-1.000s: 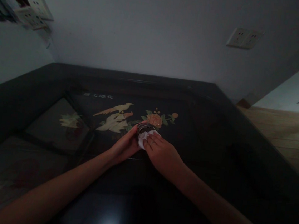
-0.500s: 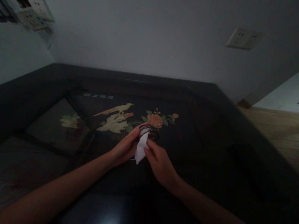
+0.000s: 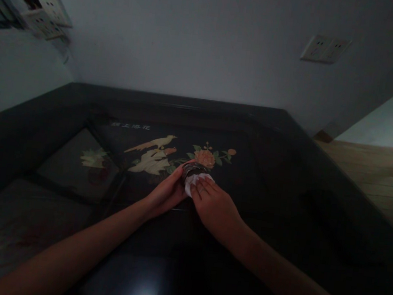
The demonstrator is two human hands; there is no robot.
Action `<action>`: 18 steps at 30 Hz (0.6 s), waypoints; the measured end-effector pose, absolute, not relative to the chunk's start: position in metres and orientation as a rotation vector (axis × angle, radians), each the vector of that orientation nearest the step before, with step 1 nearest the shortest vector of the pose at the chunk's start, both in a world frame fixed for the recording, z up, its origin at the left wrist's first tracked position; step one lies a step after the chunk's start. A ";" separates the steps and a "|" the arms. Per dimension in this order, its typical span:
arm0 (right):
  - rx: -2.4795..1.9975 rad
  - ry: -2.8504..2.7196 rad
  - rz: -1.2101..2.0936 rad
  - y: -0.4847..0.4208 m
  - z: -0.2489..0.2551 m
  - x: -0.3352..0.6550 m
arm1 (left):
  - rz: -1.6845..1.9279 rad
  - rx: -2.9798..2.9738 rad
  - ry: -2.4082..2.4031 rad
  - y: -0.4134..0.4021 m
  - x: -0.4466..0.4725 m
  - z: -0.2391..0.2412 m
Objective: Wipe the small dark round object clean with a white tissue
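A small glass jar [image 3: 191, 169] stands on the glossy black table [image 3: 284, 186], just in front of the painted bird and flower design [image 3: 167, 156]. My left hand [image 3: 166, 194] wraps around the jar's left side and holds it. With my right hand [image 3: 215, 207] I press a white tissue [image 3: 195, 181] against the jar's front and right side. Most of the jar is hidden by my fingers and the tissue.
The table fills the corner between two pale walls. A double wall socket [image 3: 324, 49] sits on the back wall at the right, more sockets [image 3: 43, 16] on the left wall. Wooden floor [image 3: 377, 177] shows beyond the table's right edge.
Half a second ago my right hand was lower, with the tissue hanging down off the jar; now it is back up with the tissue pressed on the jar. My left hand stayed put.
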State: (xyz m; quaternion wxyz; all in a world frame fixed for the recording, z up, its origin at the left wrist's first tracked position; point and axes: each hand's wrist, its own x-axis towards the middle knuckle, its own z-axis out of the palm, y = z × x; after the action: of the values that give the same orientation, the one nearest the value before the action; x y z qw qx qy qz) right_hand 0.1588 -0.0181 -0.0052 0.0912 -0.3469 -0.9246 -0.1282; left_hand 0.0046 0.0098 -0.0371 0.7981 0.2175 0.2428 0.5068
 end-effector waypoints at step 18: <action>-1.216 -2.168 0.758 -0.027 -0.002 0.146 | 1.060 0.535 0.591 0.005 0.006 -0.028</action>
State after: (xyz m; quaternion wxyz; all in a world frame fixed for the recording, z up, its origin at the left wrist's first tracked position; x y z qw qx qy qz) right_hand 0.1463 -0.0268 -0.0024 0.2681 -0.4510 -0.8037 0.2808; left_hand 0.0059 0.0046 -0.0278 0.7880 0.2481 0.2744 0.4922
